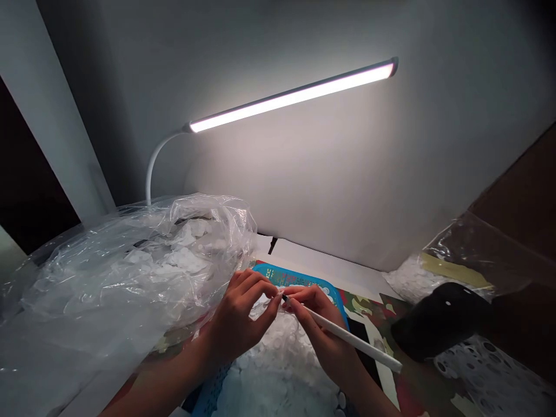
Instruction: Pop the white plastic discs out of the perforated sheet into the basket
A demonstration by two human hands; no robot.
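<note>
Head view: The left hand [238, 313] is closed at thumb and forefinger on a small pale piece [281, 294]; the fingertips hide most of it, and its shape cannot be determined. The right hand [324, 324] grips a white stick [360, 343], its dark tip at the pale piece; contact between the two cannot be confirmed. Both hands are positioned above a blue tray [341, 295] of white discs [278, 347]. The forearms and discs obscure the tray sides; the lower picture edge cuts off its near end. Folds blur the contents of the clear plastic bag [108, 301] at left.

Edges: the bag bounds the left forearm. A pale strip [321, 255] separates the tray from the wall [434, 145]. Camouflage-patterned surface [417, 388] extends right of the tray, towards a black object [438, 324]. The lit lamp [295, 95] is well above the hands.

Markings: light and red marks at the tray's far end are illegible.
</note>
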